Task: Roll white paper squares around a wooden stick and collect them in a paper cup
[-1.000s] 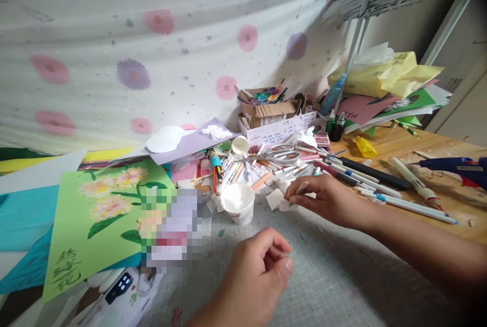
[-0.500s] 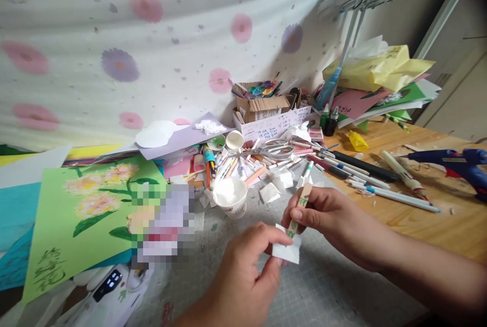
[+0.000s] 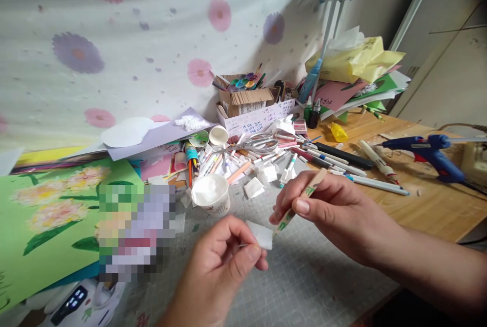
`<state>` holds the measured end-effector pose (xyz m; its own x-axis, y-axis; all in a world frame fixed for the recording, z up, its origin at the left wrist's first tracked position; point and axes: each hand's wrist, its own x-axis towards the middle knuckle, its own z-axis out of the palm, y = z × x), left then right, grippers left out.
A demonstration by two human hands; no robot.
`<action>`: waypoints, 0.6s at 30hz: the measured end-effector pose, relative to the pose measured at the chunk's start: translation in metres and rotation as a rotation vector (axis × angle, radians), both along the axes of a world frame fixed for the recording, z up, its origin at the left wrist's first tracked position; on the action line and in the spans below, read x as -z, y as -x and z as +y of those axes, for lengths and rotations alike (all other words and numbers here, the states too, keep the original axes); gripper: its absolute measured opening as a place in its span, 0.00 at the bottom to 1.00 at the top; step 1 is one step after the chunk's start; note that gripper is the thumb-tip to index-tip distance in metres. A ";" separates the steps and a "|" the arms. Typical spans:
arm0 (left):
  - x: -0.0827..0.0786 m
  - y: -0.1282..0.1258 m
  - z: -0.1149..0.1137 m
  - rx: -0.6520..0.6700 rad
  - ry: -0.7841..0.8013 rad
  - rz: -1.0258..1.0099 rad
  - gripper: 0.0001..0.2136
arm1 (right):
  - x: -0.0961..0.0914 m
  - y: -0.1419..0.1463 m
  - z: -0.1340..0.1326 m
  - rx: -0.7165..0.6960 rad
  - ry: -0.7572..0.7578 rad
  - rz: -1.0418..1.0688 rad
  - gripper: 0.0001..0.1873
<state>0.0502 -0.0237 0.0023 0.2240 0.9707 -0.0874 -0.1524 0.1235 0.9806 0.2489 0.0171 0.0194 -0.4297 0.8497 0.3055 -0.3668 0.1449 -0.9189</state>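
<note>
Between the thumb and fingers of my left hand (image 3: 228,261) is a small piece of white paper (image 3: 262,234), one corner pointing to the right. My right hand (image 3: 323,210) grips a flat wooden craft stick (image 3: 310,187) with green markings. The stick slants down to the left, its lower end close to the paper's right edge; whether they touch I cannot tell. Behind my hands stands a paper cup (image 3: 210,196) with white stuff inside. Several white paper pieces (image 3: 254,188) lie just beyond my right hand.
A grey cutting mat (image 3: 297,286) lies beneath my hands. Pens, scissors (image 3: 262,143) and a cardboard box (image 3: 247,103) crowd the back. A blue glue gun (image 3: 426,152) rests on the wooden table at right. Green paper with painted flowers (image 3: 87,230) is at left.
The craft stick has come away from the face of the paper and tilted more to the right. My hands have moved apart slightly, and the whole view has swung right.
</note>
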 end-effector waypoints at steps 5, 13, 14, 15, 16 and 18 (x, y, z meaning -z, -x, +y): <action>-0.003 -0.002 0.000 0.035 0.107 -0.170 0.09 | -0.003 0.001 -0.005 -0.013 -0.076 -0.027 0.04; -0.006 -0.001 -0.002 0.024 0.127 -0.204 0.08 | -0.007 0.004 -0.010 -0.027 -0.095 -0.079 0.04; -0.006 0.000 -0.002 0.023 0.126 -0.203 0.08 | -0.007 0.004 -0.011 -0.027 -0.095 -0.076 0.04; -0.005 0.000 -0.003 0.024 0.127 -0.199 0.07 | -0.007 0.004 -0.011 -0.025 -0.095 -0.070 0.03; -0.005 0.001 -0.003 0.028 0.125 -0.198 0.07 | -0.006 0.004 -0.011 -0.023 -0.094 -0.065 0.03; -0.004 0.001 -0.003 0.031 0.123 -0.191 0.07 | -0.006 0.004 -0.012 -0.025 -0.092 -0.049 0.03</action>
